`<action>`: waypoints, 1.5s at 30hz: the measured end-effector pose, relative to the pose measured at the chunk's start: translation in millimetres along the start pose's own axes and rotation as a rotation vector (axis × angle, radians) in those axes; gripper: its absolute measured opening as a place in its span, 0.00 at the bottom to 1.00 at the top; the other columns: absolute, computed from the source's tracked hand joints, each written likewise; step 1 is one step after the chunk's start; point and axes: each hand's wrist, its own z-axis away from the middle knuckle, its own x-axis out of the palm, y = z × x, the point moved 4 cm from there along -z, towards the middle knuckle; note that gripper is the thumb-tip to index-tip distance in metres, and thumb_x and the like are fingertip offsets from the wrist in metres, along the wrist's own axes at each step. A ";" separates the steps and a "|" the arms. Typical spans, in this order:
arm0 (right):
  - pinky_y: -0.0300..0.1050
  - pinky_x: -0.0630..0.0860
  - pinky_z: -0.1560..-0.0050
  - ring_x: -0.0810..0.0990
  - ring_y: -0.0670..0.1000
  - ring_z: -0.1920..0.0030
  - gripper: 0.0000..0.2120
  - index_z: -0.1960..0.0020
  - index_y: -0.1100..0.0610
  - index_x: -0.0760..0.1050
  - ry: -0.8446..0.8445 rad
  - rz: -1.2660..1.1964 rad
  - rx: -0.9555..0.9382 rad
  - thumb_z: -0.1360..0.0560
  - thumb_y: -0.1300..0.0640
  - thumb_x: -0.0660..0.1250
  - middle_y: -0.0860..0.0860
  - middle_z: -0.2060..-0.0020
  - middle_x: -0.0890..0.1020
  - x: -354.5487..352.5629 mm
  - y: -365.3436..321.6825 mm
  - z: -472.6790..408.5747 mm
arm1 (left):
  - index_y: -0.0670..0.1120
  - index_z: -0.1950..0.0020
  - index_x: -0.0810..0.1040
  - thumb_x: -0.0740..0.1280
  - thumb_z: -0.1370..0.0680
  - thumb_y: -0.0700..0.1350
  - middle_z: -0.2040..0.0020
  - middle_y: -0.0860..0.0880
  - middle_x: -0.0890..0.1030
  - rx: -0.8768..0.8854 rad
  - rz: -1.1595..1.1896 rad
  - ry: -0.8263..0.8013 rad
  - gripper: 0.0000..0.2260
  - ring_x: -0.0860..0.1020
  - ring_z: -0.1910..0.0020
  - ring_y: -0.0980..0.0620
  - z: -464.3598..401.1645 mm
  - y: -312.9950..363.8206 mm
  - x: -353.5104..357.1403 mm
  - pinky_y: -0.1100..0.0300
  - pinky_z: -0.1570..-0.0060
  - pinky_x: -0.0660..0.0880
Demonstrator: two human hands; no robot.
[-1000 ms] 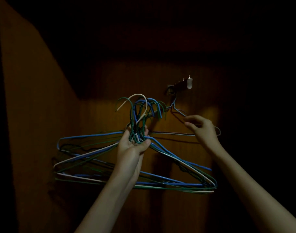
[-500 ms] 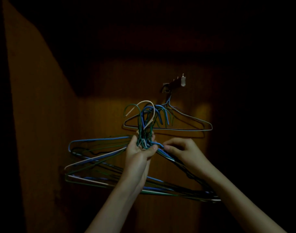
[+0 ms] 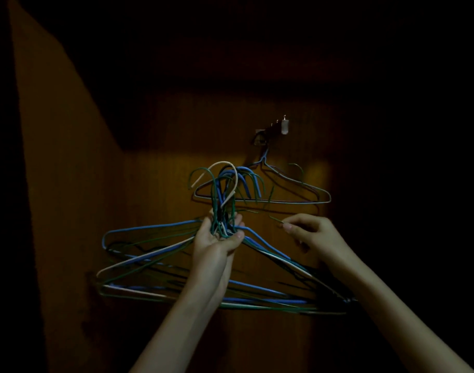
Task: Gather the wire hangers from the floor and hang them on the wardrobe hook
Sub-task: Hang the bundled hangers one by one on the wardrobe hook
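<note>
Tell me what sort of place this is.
Probably the inside of a dim wooden wardrobe: brown wood panels, a wall hook with one wire hanger hanging, and a bunch of hangers held by the left hand.

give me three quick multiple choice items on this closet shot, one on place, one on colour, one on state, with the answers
1. Where does the grey hanger hang?
A. from the wall hook
B. in the left hand
C. on the floor

2. Which colours show in the bundle of hangers?
A. red and yellow
B. blue, green and white
C. only black

3. What is the right hand doing?
A. lying flat on the wall
B. hanging idle
C. pinching a thin green wire

Answers: 1 A, its neck runs up to the hook; 2 B, those wires show beside the left hand gripping the necks; 3 C, fingertips meet on the wire.
</note>
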 end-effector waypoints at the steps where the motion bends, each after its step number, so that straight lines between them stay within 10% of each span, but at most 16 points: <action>1: 0.33 0.67 0.73 0.72 0.41 0.71 0.06 0.55 0.52 0.79 -0.013 -0.009 0.018 0.24 0.60 0.65 0.46 0.68 0.77 -0.8 0.7 1.0 | 0.40 0.26 0.57 0.56 0.26 0.21 0.38 0.37 0.74 -0.016 -0.006 -0.006 0.31 0.74 0.39 0.43 0.7 -1.8 0.2 0.53 0.39 0.69; 20: 0.34 0.78 0.64 0.80 0.48 0.59 0.07 0.48 0.59 0.76 0.038 -0.314 0.210 0.21 0.65 0.59 0.55 0.57 0.81 7.5 34.3 5.6 | 0.38 0.26 0.58 0.59 0.27 0.22 0.40 0.38 0.76 -0.155 -0.079 -0.054 0.31 0.77 0.42 0.45 38.5 -13.9 -17.5 0.55 0.41 0.70; 33: 0.46 0.67 0.45 0.68 0.47 0.46 0.09 0.50 0.51 0.81 0.033 0.787 0.039 0.30 0.50 0.71 0.45 0.53 0.74 17.8 33.4 42.8 | 0.39 0.31 0.66 0.60 0.27 0.23 0.49 0.44 0.80 -0.158 -0.121 -0.122 0.26 0.79 0.47 0.49 80.9 7.9 -25.8 0.55 0.36 0.69; 45: 0.29 0.73 0.66 0.77 0.38 0.69 0.04 0.56 0.59 0.79 0.181 0.034 -0.031 0.26 0.65 0.67 0.50 0.66 0.81 33.7 -41.2 102.1 | 0.40 0.27 0.63 0.62 0.26 0.24 0.38 0.41 0.77 -0.216 -0.175 -0.150 0.29 0.76 0.40 0.49 110.8 -1.0 -40.3 0.62 0.46 0.75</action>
